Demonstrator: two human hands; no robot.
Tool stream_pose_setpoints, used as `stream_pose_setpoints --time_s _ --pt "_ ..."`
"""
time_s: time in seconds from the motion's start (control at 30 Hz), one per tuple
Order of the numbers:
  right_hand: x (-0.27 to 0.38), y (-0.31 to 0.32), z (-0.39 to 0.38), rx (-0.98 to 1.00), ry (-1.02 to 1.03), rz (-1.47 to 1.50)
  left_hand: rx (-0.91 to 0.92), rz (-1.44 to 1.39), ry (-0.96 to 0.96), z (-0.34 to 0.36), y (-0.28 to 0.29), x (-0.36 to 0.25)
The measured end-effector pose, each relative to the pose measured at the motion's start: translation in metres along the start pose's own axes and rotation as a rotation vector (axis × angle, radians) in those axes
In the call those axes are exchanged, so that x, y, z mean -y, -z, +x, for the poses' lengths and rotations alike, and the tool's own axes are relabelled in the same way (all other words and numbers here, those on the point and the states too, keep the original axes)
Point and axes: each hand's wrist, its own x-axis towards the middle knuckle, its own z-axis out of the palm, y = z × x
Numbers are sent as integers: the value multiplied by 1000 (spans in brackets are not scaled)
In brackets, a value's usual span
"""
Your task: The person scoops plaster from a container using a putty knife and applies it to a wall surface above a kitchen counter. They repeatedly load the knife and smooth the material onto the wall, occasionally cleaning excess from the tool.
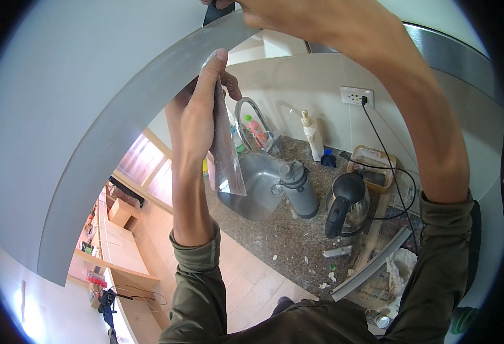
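Observation:
My left hand [197, 114] is raised at the centre, closed on a flat, shiny, greyish plate [227, 157] that looks like a wide blade. The plate hangs down past the palm, and whitish matter smears the thumb. At the top edge my right hand [266, 12] reaches up and across to the left. Its partly cut-off fingers are closed on a dark flat tool [218, 14], whose exact kind I cannot make out. The tool is at the grey edge strip [120, 109] of a large white overhead surface [51, 74], close above my left hand.
Below lies a speckled stone counter [252, 243] with a steel sink [249, 206], a grey bottle [299, 189] and a glass kettle [348, 206]. A white figurine [312, 135], a plastic tub [372, 157], a black cord [382, 135] and a loose grey strip [372, 264] are nearby.

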Motion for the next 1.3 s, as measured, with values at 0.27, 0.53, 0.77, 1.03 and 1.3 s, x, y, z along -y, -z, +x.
stream_pose_setpoints --time_s 0.27,0.53,0.77,1.03,1.3 --pt "-13 -15 -10 -246 173 16 -4 8 -32 -1 2 -4" --pt "0 -15 -1 -192 164 -79 12 -58 -29 -1 0 -2" --pt "-17 -15 11 -490 250 -70 10 -27 -23 1 -3 -2" --pt "0 6 -5 -115 99 81 -1 -13 -32 1 0 -1" --pt "5 1 -4 -148 213 57 5 -62 -26 0 -2 -2"
